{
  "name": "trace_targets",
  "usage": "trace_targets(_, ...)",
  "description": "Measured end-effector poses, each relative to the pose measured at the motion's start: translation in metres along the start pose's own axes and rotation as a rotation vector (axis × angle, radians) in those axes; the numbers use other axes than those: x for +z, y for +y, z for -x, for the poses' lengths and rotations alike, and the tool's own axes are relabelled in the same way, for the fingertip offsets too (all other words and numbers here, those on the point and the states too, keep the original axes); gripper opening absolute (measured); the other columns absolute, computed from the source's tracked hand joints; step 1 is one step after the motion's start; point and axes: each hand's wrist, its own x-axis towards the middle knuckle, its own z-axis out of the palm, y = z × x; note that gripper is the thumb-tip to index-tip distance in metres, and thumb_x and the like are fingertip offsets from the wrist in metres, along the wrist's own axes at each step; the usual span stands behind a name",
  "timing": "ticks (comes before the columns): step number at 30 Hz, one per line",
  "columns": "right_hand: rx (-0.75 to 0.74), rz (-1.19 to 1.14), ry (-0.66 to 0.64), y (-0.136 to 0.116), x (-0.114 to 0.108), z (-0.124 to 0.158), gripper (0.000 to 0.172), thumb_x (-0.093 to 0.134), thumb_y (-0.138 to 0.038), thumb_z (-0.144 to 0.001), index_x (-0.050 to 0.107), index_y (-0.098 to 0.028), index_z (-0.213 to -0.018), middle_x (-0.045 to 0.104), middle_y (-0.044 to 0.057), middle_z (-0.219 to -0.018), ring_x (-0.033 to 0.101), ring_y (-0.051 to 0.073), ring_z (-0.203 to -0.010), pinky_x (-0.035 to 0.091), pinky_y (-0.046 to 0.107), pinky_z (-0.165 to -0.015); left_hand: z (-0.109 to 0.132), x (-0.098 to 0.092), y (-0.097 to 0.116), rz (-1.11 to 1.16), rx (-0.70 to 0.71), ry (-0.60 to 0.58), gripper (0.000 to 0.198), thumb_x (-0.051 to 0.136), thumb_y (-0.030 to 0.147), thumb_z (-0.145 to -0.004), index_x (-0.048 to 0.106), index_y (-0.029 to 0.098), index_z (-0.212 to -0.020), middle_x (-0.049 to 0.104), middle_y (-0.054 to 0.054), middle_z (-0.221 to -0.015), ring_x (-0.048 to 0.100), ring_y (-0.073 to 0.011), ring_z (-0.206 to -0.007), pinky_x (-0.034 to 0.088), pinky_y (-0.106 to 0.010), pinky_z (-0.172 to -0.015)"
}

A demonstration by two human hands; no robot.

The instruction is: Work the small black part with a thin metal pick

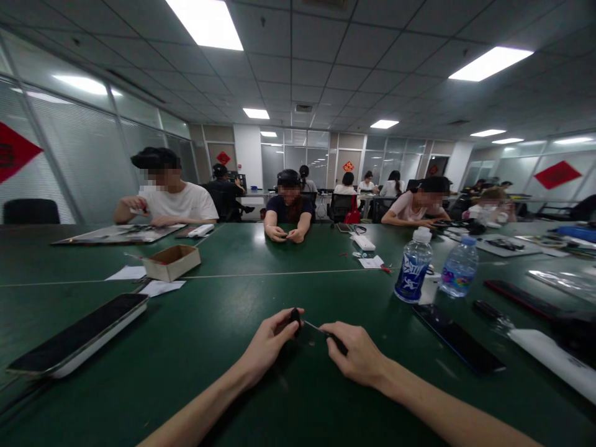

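Observation:
Low over the green table (pixel 223 366), my left hand (pixel 265 344) pinches a small black rounded piece (pixel 295 318) between thumb and fingers; its exact kind is too small to tell. Opposite it, my right hand (pixel 361 357) is closed around the black handle of a screwdriver (pixel 338 343). The thin metal shaft points left, and its tip is at or very near the black piece; I cannot tell whether they touch.
Right of my hands stand two water bottles (pixel 413 267), with a dark phone (pixel 459 338) in front. A phone on a white block (pixel 79 335) lies left, near a small open box (pixel 172 262). Co-workers (pixel 288 211) sit across the table.

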Motion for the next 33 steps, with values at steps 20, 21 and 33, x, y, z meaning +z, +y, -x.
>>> trace_targets(20, -0.019, -0.020, -0.049, 0.006, 0.004, -0.002, 0.030, 0.044, -0.020, -0.090, 0.055, -0.018, -0.118, 0.062, 0.004, -0.086, 0.056, 0.014, -0.069, 0.045, 0.026, -0.064, -0.002, -0.005, -0.006, 0.077, -0.048, -0.094, 0.041, 0.061, 0.028, -0.080, 0.056, 0.017, -0.119, 0.062, -0.010, -0.111, 0.056, -0.0258, -0.103, 0.043, -0.042, -0.093)
trace_targets(21, -0.022, -0.021, -0.049, 0.007, 0.005, -0.002, 0.030, 0.044, -0.021, -0.090, 0.055, -0.018, -0.118, 0.062, 0.004, -0.086, 0.056, 0.014, -0.069, 0.045, 0.026, -0.065, -0.002, -0.006, -0.006, 0.059, -0.046, -0.103, 0.040, 0.061, 0.028, -0.080, 0.057, 0.017, -0.118, 0.062, -0.011, -0.111, 0.056, -0.0263, -0.103, 0.042, -0.042, -0.093)
trace_targets(33, -0.021, -0.030, -0.028, 0.008, 0.005, -0.001, 0.030, 0.042, -0.022, -0.092, 0.054, -0.018, -0.119, 0.061, 0.004, -0.086, 0.055, 0.013, -0.067, 0.044, 0.025, -0.062, -0.004, -0.006, -0.011, 0.137, -0.005, -0.021, 0.036, 0.060, 0.036, -0.081, 0.058, 0.015, -0.110, 0.059, -0.011, -0.107, 0.056, -0.0243, -0.099, 0.045, -0.039, -0.089)
